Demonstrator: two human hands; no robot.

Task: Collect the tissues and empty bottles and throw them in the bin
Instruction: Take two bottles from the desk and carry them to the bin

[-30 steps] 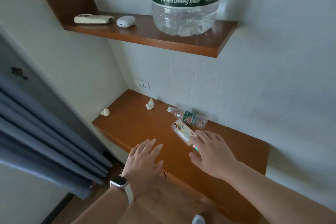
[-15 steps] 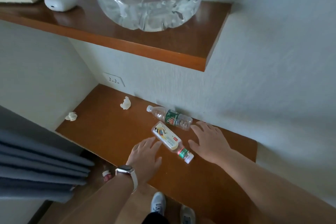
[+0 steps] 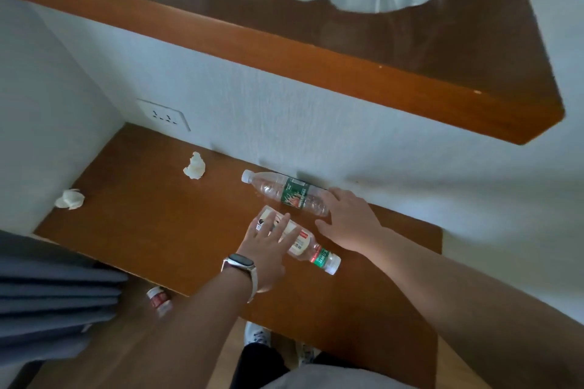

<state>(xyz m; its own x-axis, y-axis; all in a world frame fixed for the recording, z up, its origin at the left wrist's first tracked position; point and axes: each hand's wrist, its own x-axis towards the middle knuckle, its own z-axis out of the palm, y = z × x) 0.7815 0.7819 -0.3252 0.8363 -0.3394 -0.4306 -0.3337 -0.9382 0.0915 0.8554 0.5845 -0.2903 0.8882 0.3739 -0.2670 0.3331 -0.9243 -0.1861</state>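
**Reaching for the two bottles on the lower shelf**

Collecting is the step in hand, and nothing appears to be lifted yet. Two small plastic bottles are seen lying on their sides on the lower wooden shelf [image 3: 151, 230]. The green-labelled bottle [image 3: 286, 193] is placed close against the wall, cap to the left. The white-labelled bottle [image 3: 303, 245] lies just in front of it, its cap pointing toward the front edge.

The left hand [image 3: 268, 249], worn with a watch at the wrist, is laid over the white-labelled bottle with its fingers spread and not yet curled around it. The right hand [image 3: 349, 219] is held open at the base end of the green-labelled bottle, fingertips touching or nearly touching it; a closed grip is not shown.

Two crumpled tissues remain on the shelf: one tissue near the wall [image 3: 195, 166] below the socket, and a second tissue [image 3: 69, 198] at the far left corner, well apart from the hands. A bin is not seen in this view.

The next move is judged to call for both hands to be wrapped around their bottles, which are likely light and prone to rolling. The tissues would then have to be gathered, perhaps with the bottles tucked into one hand.
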